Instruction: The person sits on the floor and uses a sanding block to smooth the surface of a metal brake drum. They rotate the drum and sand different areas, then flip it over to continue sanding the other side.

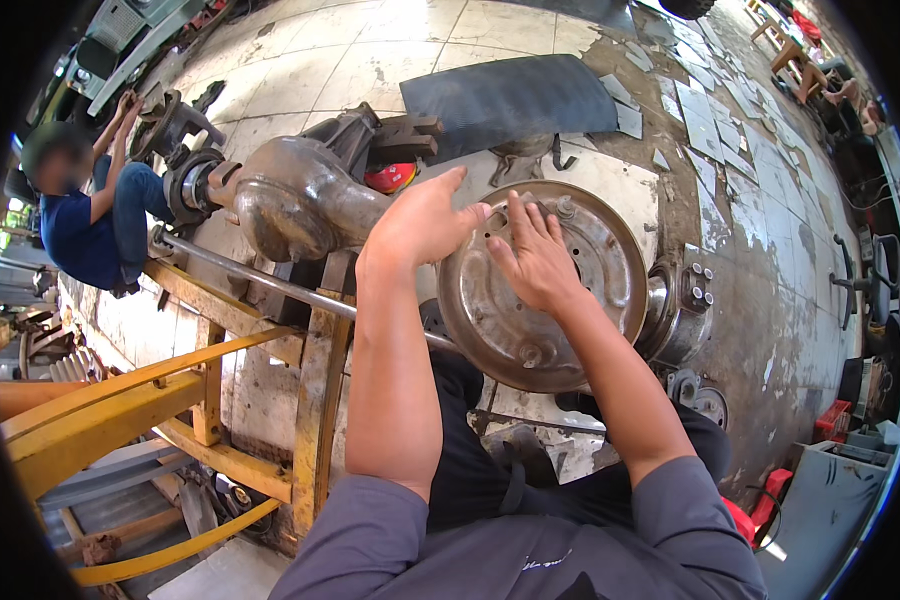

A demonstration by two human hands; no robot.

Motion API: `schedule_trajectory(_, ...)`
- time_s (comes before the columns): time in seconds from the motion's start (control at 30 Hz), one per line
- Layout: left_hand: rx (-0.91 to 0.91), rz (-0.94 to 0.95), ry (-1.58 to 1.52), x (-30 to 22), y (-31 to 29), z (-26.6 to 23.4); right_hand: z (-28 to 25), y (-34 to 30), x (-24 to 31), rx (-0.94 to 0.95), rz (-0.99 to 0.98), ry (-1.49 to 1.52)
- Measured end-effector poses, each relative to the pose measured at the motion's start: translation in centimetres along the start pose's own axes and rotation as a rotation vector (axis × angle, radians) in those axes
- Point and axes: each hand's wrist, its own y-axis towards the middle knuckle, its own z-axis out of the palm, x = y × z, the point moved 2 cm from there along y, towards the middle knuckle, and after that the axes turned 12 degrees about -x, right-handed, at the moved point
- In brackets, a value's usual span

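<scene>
A round, worn metal brake backing plate [610,300] sits at the end of an axle housing [285,195], right in front of me. My right hand [540,255] is over the plate's face, fingers stretched out and thumb apart, holding nothing. Just left of it, by the plate's upper left rim, is my left hand [420,220]. Its thumb points toward the plate and its fingers extend upward, with nothing seen in them. Whether either palm touches the metal, I cannot tell. A metal hub [678,305] protrudes at the plate's right side.
A yellow metal frame [315,420] stands at my left, with a long metal rod [255,272] running across it. Farther left, a person in blue [85,220] squats by the axle's other end. A dark rubber sheet [515,100] and broken tiles [705,120] lie beyond.
</scene>
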Motion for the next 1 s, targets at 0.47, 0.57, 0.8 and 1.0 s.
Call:
schedule_trajectory(0.47,0.057,-0.030,-0.036,-0.7,-0.7,0.3,-1.4,0.5,-0.2,0.003,-0.060,0.098)
schedule_trajectory(0.57,0.062,0.011,-0.097,0.6,-0.4,0.3,-1.5,-1.8,-0.8,0.028,-0.070,0.111)
schedule_trajectory(0.8,0.048,0.051,-0.073,0.0,-0.3,0.5,-0.4,0.7,-0.4,-0.006,-0.049,0.025)
schedule_trajectory(1.0,-0.010,0.074,0.003,0.6,-0.1,-0.3,-1.0,-3.5,-0.5,-0.084,-0.078,-0.046)
